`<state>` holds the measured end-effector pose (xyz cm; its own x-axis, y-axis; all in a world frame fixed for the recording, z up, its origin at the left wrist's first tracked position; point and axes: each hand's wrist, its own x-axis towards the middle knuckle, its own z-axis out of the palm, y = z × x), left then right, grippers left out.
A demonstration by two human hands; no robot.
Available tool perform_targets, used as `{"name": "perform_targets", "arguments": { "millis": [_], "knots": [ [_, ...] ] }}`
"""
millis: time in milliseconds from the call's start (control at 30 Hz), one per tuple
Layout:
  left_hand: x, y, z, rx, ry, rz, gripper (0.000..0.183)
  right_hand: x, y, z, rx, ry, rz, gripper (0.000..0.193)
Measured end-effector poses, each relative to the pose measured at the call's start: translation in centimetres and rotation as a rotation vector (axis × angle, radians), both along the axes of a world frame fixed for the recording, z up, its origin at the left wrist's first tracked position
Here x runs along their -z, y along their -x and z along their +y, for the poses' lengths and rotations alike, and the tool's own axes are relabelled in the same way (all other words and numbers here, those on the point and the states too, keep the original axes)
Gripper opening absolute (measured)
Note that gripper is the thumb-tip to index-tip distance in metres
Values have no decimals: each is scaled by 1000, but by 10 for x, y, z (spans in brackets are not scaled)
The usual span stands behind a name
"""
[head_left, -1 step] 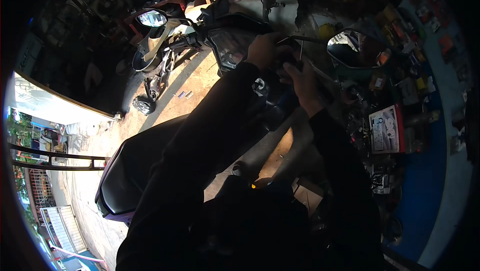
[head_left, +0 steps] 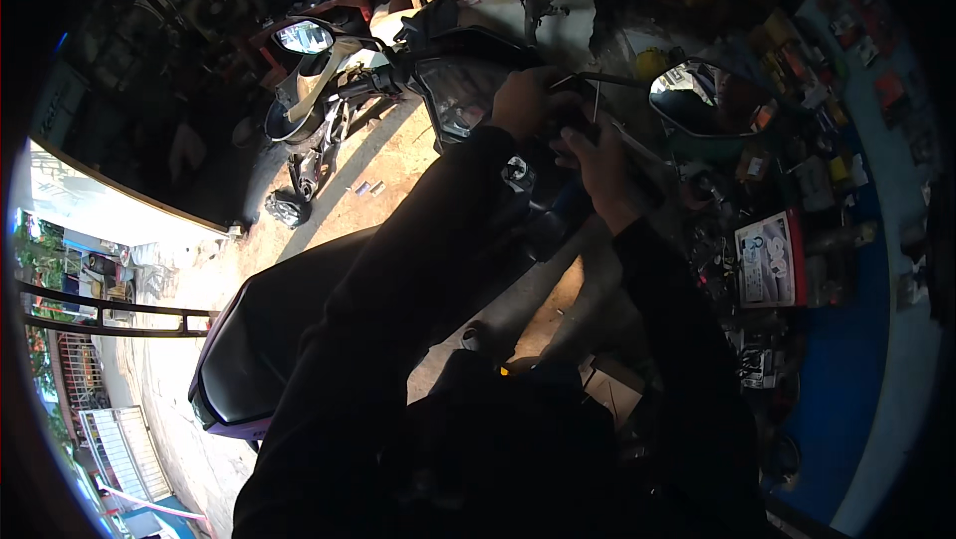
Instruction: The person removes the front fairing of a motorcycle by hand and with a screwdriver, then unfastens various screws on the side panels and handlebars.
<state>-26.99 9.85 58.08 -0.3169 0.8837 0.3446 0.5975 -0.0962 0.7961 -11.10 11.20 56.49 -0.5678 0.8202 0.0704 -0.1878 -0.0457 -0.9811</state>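
Observation:
A dark scooter stands in front of me, its seat (head_left: 289, 310) at the left and its glossy dash panel (head_left: 453, 101) at the top. Beside the right edge of that panel, my left hand (head_left: 520, 103) is closed around a dark part at the handlebar, which its fingers hide. Close by, my right hand (head_left: 605, 173) is closed, thumb raised, on a tool with a thin metal shaft (head_left: 597, 99) pointing up; its handle is lost in shadow. The right mirror (head_left: 712, 98) sticks out past my right hand, the left mirror (head_left: 304, 37) beyond the panel.
Shelves and piles of boxed parts line the right side, with a red-edged white box (head_left: 770, 258) among them. Another partly stripped motorcycle (head_left: 319, 111) stands at the far left. An opened cardboard box (head_left: 612, 390) lies below my right arm.
The thin shaft in my right hand has shifted very slightly left. Both hands otherwise stay in place.

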Motion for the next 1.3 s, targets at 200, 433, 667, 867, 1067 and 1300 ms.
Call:
{"name": "perform_targets", "arguments": {
  "millis": [200,433,667,867,1067,1300],
  "knots": [
    [-4,-8,-17,90,70,-167,27,13,-14,18,-113,-135,-117,58],
    [32,-9,-38,-266,-154,-290,29,20,-23,21,-235,-217,-101,66],
    [121,17,-71,-376,-48,-259,33,62,-41,-21,91,-869,-115,36],
    [151,-30,-44,-29,-171,-612,26,138,-32,-9,-203,-366,-204,30],
    [178,-34,-44,213,-303,-505,25,193,-1,11,-232,-630,123,37],
    [211,-27,-41,261,-351,-415,22,231,5,2,-163,-814,173,47]
  ]
}}
